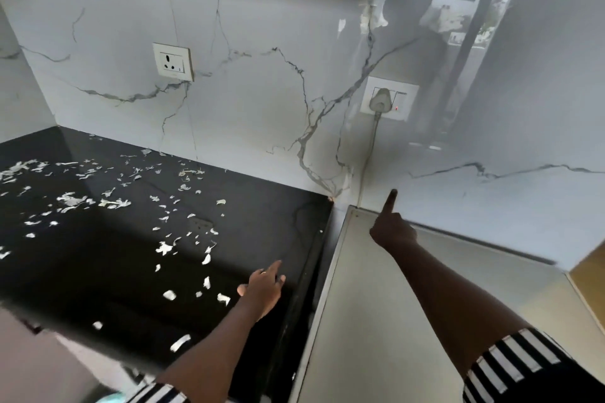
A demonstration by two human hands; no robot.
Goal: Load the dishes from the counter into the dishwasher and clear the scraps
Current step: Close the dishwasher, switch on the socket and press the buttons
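Black glossy counter (82,271) | pale flaky scraps (70,199) | left hand (263,288) flat, spread | right hand (391,229) curled, index pointing

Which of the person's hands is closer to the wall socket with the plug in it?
The right hand: it points up from below the plugged socket. The left hand sits lower and further left, over the black counter.

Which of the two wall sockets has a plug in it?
The right socket: a white plug sits in it, its cord hanging down. The left socket is empty.
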